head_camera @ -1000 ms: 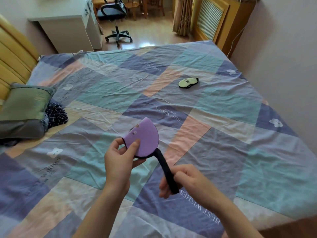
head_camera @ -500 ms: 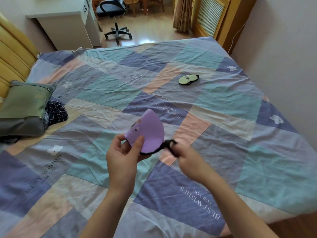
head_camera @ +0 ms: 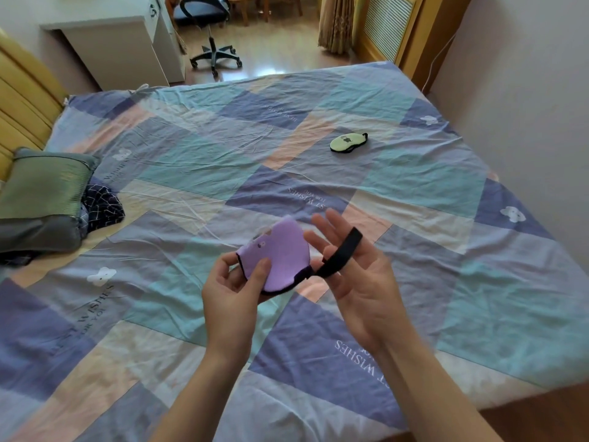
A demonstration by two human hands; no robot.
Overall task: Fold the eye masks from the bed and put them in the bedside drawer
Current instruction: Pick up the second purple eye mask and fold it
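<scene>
A purple eye mask, folded in half, is held above the bed with my left hand pinching its lower left edge. Its black elastic strap loops out to the right across the fingers of my right hand, whose palm faces up with the fingers spread. A second, pale green eye mask lies flat on the patchwork bedsheet farther back and to the right. No drawer is in view.
A grey-green pillow and a dark checked cloth lie at the left by the yellow headboard. Beyond the bed stand a white desk and an office chair. A wall runs along the right.
My right hand has pulled the black strap up from below the mask and to the right, and has opened from a closed grip to spread fingers. The left hand keeps its hold.
</scene>
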